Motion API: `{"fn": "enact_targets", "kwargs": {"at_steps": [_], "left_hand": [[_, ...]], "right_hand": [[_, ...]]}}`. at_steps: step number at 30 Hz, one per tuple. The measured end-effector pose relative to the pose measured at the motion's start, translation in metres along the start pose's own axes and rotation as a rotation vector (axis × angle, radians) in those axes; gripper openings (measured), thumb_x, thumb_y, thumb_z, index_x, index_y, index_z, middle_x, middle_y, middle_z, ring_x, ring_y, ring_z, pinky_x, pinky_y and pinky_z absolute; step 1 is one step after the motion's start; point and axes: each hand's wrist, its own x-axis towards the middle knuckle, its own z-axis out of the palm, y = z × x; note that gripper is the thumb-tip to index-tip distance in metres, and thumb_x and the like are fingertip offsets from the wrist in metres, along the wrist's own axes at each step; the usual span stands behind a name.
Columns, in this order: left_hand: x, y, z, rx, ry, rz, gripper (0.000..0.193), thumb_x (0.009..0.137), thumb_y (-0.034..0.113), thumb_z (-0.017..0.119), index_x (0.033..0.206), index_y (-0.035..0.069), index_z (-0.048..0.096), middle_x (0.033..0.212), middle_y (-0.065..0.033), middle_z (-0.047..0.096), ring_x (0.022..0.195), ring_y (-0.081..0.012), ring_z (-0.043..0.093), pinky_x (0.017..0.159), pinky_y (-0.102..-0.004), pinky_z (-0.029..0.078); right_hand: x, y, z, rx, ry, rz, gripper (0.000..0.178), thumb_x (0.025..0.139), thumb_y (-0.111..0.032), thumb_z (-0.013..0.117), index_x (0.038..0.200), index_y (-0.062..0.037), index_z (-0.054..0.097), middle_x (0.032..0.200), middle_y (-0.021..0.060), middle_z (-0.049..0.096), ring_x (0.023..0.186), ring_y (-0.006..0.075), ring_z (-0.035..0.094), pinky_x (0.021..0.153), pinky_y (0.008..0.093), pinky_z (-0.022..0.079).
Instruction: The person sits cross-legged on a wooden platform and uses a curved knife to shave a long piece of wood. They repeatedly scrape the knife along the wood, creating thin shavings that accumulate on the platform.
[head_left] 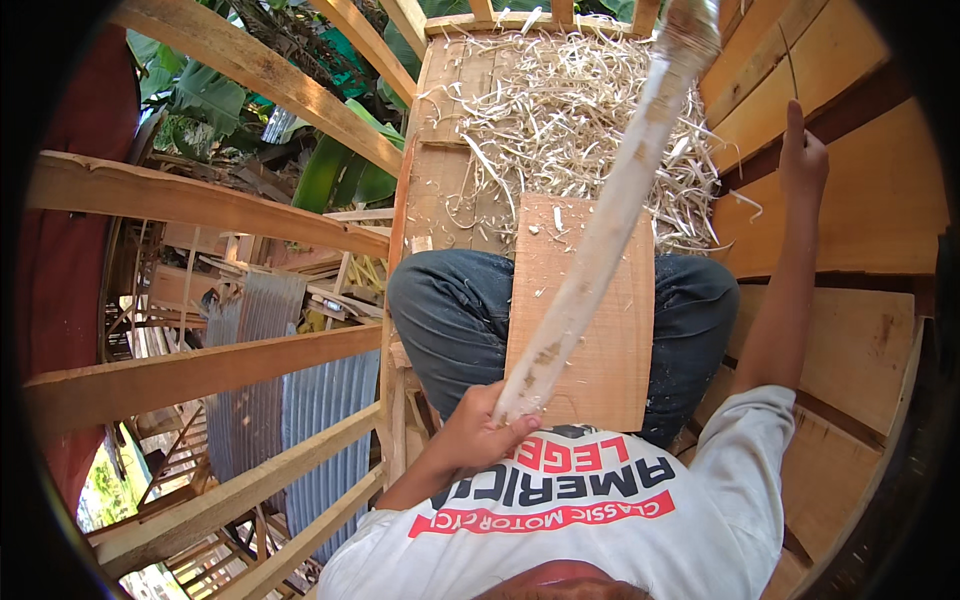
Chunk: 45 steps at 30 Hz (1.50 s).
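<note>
My left hand (pixel 477 425) is closed around the near end of a long pale wooden stick (pixel 606 240). The stick slants up to the right across a flat wooden board (pixel 615 345) on my lap, and its far end is blurred. Raised at the right, my right hand (pixel 803 162) is closed, apart from the stick. A thin dark strip (pixel 790 65), like a knife blade seen edge-on, sticks up from that fist; its handle is hidden in the fingers. A few small chips lie on the board.
Curly wood shavings (pixel 570 95) heap on the plank floor (pixel 435 190) beyond my knees. A wooden slat railing (pixel 215 375) runs along the left, with corrugated metal sheets (pixel 325 410) below it. A plank wall (pixel 850 200) stands close on the right.
</note>
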Motion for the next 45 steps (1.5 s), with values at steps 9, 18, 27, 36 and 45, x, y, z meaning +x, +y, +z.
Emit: {"fn": "enact_targets", "kwargs": {"at_steps": [9,18,27,36,45], "left_hand": [[0.019,-0.020,-0.050,-0.326,0.048,0.135,0.023,0.080,0.011,0.071,0.082,0.002,0.050,0.059,-0.0024,0.050,0.045,-0.0083,0.050,0.037,-0.0221,0.042],[0.033,-0.046,-0.025,-1.185,-0.583,-0.057,0.033,0.075,0.007,0.072,0.071,0.006,0.039,0.052,-0.0051,0.045,0.042,-0.0128,0.047,0.036,-0.0232,0.041],[0.027,-0.028,-0.042,-0.403,-0.308,-0.266,0.044,0.085,0.031,0.065,0.109,0.002,0.044,0.077,-0.0066,0.055,0.069,-0.0137,0.059,0.063,-0.0283,0.052],[-0.005,-0.027,-0.023,0.047,0.079,-0.280,0.028,0.093,0.021,0.058,0.111,0.000,0.054,0.086,-0.0032,0.058,0.076,-0.0092,0.052,0.069,-0.0253,0.043],[0.007,-0.019,-0.033,0.026,0.087,-0.264,0.040,0.095,0.024,0.055,0.122,-0.005,0.050,0.092,-0.0115,0.064,0.084,-0.0123,0.056,0.076,-0.0289,0.047]], "right_hand": [[-0.157,-0.037,0.047,0.545,-0.732,0.099,0.053,0.094,-0.045,0.055,0.058,-0.0083,0.042,0.052,-0.0079,0.031,0.049,0.0031,0.026,0.043,0.0254,0.020],[-0.210,-0.096,0.084,1.155,-0.890,0.336,0.037,0.090,-0.027,0.065,0.111,0.0023,0.060,0.059,-0.0014,0.053,0.040,0.0016,0.038,0.036,0.0195,0.029],[-0.211,-0.074,0.091,1.201,-0.849,0.504,0.039,0.090,-0.027,0.065,0.116,-0.0012,0.051,0.079,0.0164,0.066,0.035,0.0023,0.034,0.033,0.0182,0.028],[-0.210,-0.066,0.086,1.018,-0.765,0.365,0.035,0.096,-0.032,0.055,0.101,0.0021,0.058,0.068,0.0094,0.064,0.038,0.0031,0.039,0.034,0.0190,0.029],[-0.236,-0.011,0.041,0.584,-1.017,0.118,0.050,0.101,-0.041,0.039,0.071,-0.0027,0.052,0.051,0.0018,0.048,0.040,0.0055,0.041,0.038,0.0202,0.030]]}}
